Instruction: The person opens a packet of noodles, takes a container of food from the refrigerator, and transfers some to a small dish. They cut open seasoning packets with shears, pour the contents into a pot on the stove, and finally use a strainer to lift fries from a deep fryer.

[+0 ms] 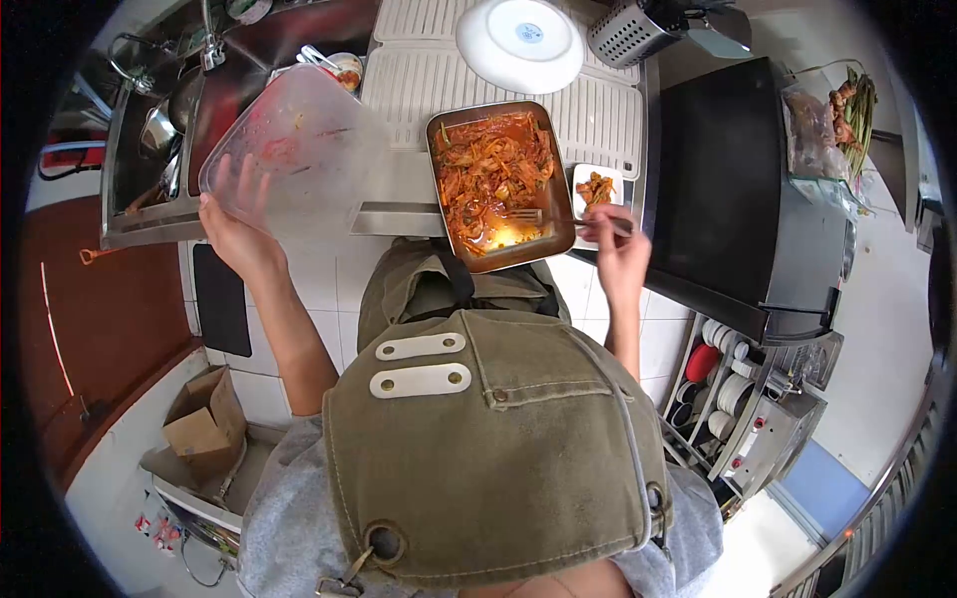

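My left hand (239,224) holds a clear plastic container (299,140), smeared red inside, tilted over the sink's edge; its fingers show through the plastic. In my right hand (618,244) is a fork (573,218), its tines at the lower right part of a metal tray (564,179). Red, sauced kimchi-like food (493,164) fills much of that tray, with orange liquid near its lower edge. Just right of the tray, partly behind my right hand, lies a small white dish (615,180) with some of the same food.
An upturned white plate (520,45) sits on the ribbed drainboard (409,90) behind the tray. Sinks with utensils (164,135) are at the left. A perforated utensil holder (623,38) and a black appliance (713,179) stand at the right; stacked dishes (733,394) are lower right.
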`<action>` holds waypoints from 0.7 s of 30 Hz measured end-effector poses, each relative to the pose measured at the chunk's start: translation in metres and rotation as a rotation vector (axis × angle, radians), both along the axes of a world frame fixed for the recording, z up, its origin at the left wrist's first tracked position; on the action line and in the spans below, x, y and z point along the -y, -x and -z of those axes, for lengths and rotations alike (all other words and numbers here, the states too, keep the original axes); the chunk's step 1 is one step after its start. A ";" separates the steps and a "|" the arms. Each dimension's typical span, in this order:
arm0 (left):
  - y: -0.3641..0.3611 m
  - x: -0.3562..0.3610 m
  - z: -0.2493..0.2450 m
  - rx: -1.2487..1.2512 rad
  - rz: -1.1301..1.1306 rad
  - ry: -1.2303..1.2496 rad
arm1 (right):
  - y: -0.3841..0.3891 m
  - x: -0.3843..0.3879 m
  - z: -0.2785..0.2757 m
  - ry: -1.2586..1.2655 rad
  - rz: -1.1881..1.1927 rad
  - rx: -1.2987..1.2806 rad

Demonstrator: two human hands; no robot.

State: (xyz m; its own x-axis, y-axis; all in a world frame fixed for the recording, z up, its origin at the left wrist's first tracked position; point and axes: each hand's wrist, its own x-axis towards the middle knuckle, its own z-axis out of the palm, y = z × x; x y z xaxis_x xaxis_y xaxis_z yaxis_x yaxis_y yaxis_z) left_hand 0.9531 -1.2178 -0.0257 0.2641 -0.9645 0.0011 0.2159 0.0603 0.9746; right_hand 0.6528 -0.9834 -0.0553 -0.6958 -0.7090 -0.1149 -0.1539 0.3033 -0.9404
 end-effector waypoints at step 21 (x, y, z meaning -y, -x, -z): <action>0.001 0.006 0.003 -0.008 0.027 0.000 | -0.020 0.004 0.074 0.130 0.235 0.785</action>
